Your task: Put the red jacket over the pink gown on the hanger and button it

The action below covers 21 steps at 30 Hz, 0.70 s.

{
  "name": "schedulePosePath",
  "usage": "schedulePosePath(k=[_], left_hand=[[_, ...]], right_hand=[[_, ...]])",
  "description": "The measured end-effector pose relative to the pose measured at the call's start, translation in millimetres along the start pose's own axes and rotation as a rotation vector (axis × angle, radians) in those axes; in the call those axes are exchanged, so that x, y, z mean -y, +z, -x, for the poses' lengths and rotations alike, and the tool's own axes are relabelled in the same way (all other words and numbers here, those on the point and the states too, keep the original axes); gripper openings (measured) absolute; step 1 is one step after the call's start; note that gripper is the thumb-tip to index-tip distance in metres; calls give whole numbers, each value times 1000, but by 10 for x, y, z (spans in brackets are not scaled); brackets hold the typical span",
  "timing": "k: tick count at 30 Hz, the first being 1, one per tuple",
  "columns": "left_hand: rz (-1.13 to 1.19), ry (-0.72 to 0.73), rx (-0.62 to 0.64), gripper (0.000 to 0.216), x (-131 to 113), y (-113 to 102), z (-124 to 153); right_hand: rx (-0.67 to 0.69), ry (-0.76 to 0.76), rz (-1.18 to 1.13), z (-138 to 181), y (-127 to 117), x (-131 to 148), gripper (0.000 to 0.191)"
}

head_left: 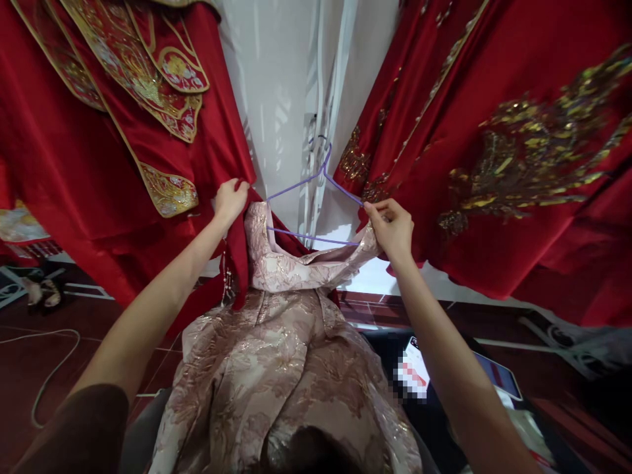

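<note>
A pale pink brocade garment (pixel 286 368) hangs from a thin purple wire hanger (pixel 316 191) in front of me. My left hand (pixel 230 201) is closed on red fabric (pixel 237 243) beside the garment's left shoulder. My right hand (pixel 392 227) pinches the hanger's right end together with the garment's right shoulder. The hanger's hook (pixel 323 148) reaches up to a white rail between two red robes.
Red robes with gold embroidery hang at left (pixel 108 118) and right (pixel 518 151). A white wall (pixel 281 85) shows between them. Below lie a dark red tiled floor (pixel 59 316), a white cable (pixel 54 368), sandals (pixel 42 289) at far left and a tablet-like device (pixel 498 375) lower right.
</note>
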State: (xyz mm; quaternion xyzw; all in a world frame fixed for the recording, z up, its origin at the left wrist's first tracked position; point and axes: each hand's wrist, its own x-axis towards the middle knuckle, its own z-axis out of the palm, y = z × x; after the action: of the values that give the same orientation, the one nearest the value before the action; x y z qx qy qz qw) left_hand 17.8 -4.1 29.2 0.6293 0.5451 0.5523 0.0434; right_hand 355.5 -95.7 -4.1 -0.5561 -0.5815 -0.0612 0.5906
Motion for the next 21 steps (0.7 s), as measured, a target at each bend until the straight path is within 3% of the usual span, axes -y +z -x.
schedulePosePath(k=[3, 6, 9, 11, 14, 16, 19, 21], left_hand=[[-11, 122, 59, 18, -525, 147, 197], [-4, 239, 180, 19, -864, 263, 514], [-18, 362, 321, 22, -941, 303, 675], [-42, 398, 345, 22, -881, 286, 627], [-37, 355, 367, 20, -718, 210, 406], [22, 291, 503, 23, -605, 134, 245], [75, 222, 671, 30, -456, 7, 78], [48, 197, 683, 30, -375, -57, 23]], right_hand=[[-43, -18, 44, 98, 11, 127, 39], [-75, -14, 67, 188, 47, 195, 37], [-57, 5, 36, 181, 39, 176, 37], [28, 29, 6, 68, -16, 120, 37], [359, 150, 3, -250, -131, 6, 43], [733, 292, -19, -476, -164, -55, 44], [1191, 347, -38, -667, -73, -68, 36], [1334, 370, -44, -669, 67, -21, 33]])
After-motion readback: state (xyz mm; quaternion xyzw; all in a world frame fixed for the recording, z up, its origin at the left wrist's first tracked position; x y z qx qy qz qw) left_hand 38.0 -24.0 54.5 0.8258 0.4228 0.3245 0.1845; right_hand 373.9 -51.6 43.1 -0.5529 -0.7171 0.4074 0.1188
